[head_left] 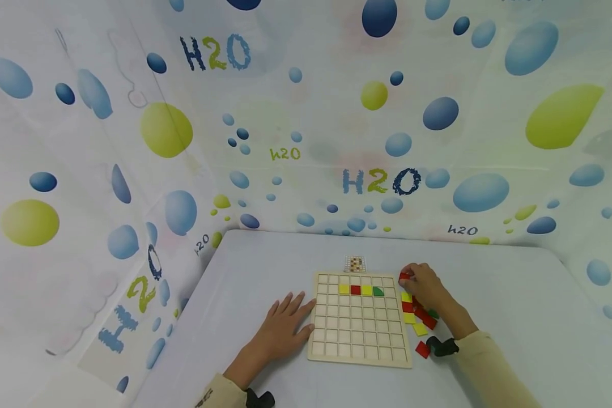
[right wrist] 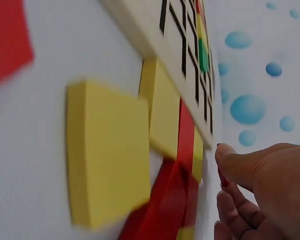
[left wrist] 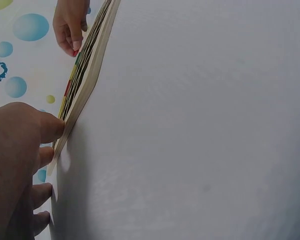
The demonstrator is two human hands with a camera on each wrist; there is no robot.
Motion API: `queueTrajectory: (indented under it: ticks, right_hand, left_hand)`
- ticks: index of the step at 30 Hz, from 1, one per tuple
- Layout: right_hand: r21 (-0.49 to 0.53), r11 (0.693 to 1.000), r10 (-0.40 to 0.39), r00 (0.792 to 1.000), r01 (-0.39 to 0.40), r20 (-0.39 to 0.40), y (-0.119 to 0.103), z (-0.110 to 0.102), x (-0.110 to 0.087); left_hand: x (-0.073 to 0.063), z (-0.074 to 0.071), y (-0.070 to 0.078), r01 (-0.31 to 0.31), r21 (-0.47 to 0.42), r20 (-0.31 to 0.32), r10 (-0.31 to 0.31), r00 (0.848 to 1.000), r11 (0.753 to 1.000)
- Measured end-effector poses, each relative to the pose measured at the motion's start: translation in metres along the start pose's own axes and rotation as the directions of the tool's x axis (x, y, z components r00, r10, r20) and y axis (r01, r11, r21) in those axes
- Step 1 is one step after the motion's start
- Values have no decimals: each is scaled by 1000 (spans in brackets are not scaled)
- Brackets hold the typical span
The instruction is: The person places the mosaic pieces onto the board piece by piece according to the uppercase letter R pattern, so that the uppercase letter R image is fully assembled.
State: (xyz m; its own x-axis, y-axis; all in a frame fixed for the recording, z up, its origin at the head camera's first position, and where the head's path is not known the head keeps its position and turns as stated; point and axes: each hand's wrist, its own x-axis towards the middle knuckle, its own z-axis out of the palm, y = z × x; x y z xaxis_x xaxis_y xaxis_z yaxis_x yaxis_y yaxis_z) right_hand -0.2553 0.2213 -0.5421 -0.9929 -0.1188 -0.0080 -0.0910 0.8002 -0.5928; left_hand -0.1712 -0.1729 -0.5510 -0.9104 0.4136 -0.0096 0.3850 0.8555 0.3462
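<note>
A wooden grid board (head_left: 359,334) lies on the table. One upper row holds a yellow tile (head_left: 344,289), a red tile (head_left: 355,290), another yellow tile (head_left: 367,290) and a green tile (head_left: 378,292) with a rounded side. My left hand (head_left: 280,331) rests spread on the table at the board's left side, its thumb and fingertips at the edge. Between thumb and fingers my right hand (head_left: 427,288) pinches a small red tile (head_left: 404,276), just off the board's upper right corner. In the right wrist view the fingers mostly hide that tile.
Several loose red, yellow and green tiles lie right of the board, some overlapping, including a yellow tile (right wrist: 115,155) and a separate red tile (head_left: 423,349). A small printed pattern card (head_left: 355,264) lies behind the board. A patterned curtain (head_left: 306,113) hangs behind the table.
</note>
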Motion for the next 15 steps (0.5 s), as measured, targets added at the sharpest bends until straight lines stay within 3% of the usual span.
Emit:
queueTrajectory:
  ticks: [15]
  right_hand:
    - [-26, 981, -195, 981, 195, 12, -76, 54, -11]
  left_hand:
    - [0, 0, 1, -1, -4, 0, 1, 1000, 1000]
